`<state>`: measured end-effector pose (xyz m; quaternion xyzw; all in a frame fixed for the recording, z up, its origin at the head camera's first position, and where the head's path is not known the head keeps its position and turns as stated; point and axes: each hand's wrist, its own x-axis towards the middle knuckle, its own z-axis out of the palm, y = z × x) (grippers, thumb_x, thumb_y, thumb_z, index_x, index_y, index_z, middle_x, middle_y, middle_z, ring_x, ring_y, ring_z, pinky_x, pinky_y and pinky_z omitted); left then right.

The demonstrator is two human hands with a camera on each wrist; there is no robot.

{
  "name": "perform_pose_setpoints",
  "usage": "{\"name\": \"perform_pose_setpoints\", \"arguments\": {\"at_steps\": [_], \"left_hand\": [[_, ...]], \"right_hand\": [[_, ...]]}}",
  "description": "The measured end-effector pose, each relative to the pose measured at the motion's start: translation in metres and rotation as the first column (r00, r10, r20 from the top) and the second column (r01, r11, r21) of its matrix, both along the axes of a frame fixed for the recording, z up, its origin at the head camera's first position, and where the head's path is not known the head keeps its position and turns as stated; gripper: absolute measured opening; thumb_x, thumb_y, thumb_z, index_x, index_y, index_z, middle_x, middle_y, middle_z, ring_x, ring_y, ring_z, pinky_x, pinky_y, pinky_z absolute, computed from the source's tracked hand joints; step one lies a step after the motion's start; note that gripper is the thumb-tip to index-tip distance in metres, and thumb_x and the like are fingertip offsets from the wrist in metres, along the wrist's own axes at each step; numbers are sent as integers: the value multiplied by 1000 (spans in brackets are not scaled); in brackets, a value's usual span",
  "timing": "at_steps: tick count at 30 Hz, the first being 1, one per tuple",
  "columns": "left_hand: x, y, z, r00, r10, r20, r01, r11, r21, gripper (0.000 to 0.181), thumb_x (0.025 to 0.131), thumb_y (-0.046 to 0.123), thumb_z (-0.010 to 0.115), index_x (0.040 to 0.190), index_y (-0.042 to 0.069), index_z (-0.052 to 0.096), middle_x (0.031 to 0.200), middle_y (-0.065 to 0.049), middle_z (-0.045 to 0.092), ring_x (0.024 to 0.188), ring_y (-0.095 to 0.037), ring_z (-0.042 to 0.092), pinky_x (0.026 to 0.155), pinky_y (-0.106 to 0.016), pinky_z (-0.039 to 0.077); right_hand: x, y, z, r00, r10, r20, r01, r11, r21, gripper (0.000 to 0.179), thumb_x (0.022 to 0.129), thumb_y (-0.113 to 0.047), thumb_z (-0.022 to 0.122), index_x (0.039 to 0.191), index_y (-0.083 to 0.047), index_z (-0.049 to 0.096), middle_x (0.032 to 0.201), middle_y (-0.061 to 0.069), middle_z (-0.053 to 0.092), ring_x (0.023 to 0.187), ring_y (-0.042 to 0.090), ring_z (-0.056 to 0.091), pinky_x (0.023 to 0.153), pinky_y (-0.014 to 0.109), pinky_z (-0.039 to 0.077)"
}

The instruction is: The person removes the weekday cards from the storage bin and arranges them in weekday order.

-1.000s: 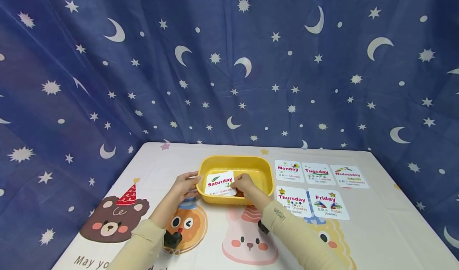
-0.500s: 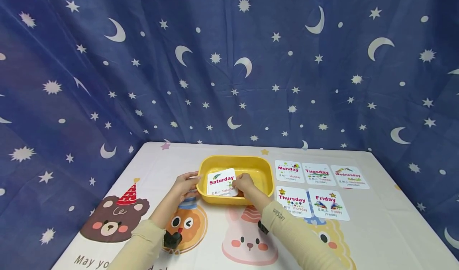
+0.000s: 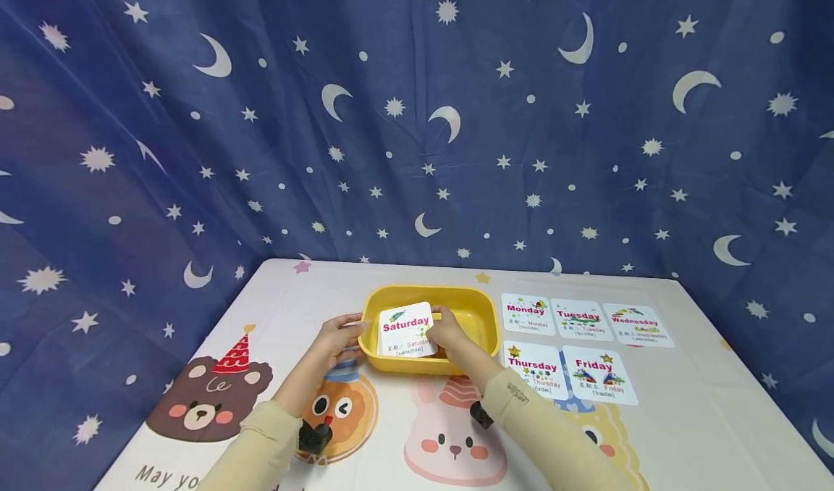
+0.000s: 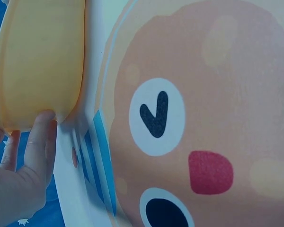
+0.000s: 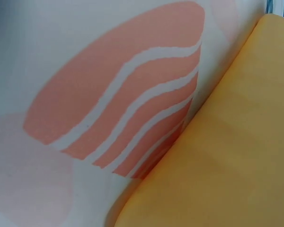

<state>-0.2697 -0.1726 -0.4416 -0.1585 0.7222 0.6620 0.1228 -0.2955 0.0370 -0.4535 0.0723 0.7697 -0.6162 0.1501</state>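
A yellow plastic tray stands near the middle of the table. My left hand holds the tray's left end, its fingertips right at the rim and the outer wall; the left wrist view shows these fingers against the wall. Inside the tray, my right hand pinches the right edge of a white square "Saturday" card. That card is tilted up, its printed face towards me. My right fingertips are partly hidden, and the right wrist view shows only the tray's wall and the tablecloth.
To the tray's right lie a Monday card, a Tuesday card and a Wednesday card in a back row. A Thursday card and a Friday card form the front row. A starry blue curtain hangs behind.
The Saturday card has risen slightly and shifted right within the tray, pinched in my right hand. My left hand has stayed at the tray's left end.
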Motion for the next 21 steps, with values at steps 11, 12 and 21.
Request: {"name": "perform_pose_setpoints", "arguments": {"at_steps": [11,12,21], "left_hand": [[0,-1,-2,1000,7,-8,-6,1000,7,45,94,16,58,135,2,46,117,-23,61,77,-14,67,66,-29,60],[0,-1,-3,1000,5,-9,-5,1000,7,45,94,16,58,135,2,46,117,-23,62,78,-14,67,65,-29,60],[0,0,-3,1000,7,-22,-7,1000,17,43,95,14,57,135,1,46,114,-23,63,76,-14,68,65,-30,60]], "right_hand": [[4,5,7,1000,11,-26,-14,993,-113,75,79,21,46,145,-12,29,116,22,55,68,17,52,48,15,43],[5,6,8,999,8,-32,-12,992,-128,78,79,21,46,146,-13,28,116,23,54,64,15,49,47,15,39],[12,14,25,992,50,-120,-72,981,-182,76,83,21,42,148,-16,26,120,29,54,72,18,58,53,17,47]]}}
